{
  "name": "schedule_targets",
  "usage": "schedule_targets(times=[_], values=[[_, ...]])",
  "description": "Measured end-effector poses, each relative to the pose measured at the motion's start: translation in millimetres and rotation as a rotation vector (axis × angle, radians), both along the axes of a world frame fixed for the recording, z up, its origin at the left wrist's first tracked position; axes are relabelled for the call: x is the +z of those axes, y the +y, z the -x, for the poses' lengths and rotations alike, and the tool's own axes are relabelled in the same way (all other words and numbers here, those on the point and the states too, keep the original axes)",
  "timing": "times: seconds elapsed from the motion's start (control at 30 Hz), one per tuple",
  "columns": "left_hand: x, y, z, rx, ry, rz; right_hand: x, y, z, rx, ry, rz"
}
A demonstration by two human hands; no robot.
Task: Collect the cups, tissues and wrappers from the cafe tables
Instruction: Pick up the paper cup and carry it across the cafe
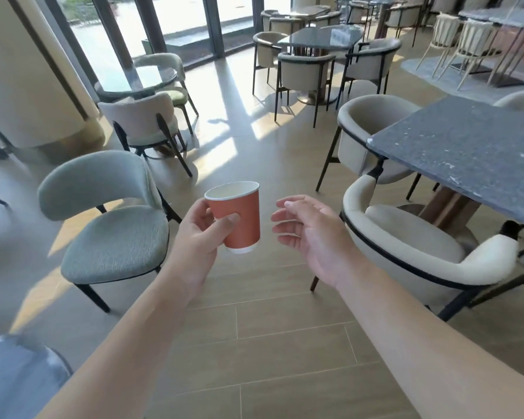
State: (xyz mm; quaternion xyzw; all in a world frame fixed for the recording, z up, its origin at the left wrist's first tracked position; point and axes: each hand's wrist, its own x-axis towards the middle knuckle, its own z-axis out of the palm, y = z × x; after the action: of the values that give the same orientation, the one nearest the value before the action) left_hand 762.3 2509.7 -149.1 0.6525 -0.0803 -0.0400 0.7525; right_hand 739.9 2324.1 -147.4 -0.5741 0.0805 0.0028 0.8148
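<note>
Two bare forearms reach forward over a wood-plank floor [285, 343]. At centre, the left hand [200, 234] grasps an orange paper cup [238, 219], thumb across its front, the cup nearly upright with its open mouth tipped slightly left. Just beside it on the right, apart from it, the right hand [307, 229] hangs empty, fingers loosely curled. Nearest on the right is a dark speckled stone table [466, 152], closer to the free right hand; no litter shows on its visible part.
</note>
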Motion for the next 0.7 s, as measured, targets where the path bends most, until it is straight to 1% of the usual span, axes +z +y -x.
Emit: schedule_targets(times=[0.13,0.27,0.5,0.7], values=[[-4,6,-63,0.021,0.020,0.029,-1,4,-62,0.002,0.007,0.011],[-21,16,-137,0.003,0.030,0.052,-9,14,-127,-0.004,0.019,0.035],[-22,34,-317,-0.128,-0.010,0.079,-2,43,-280,-0.123,-0.019,0.068],[-5,51,-461,-0.222,0.003,0.109,12,73,-405,-0.144,-0.052,0.117]])
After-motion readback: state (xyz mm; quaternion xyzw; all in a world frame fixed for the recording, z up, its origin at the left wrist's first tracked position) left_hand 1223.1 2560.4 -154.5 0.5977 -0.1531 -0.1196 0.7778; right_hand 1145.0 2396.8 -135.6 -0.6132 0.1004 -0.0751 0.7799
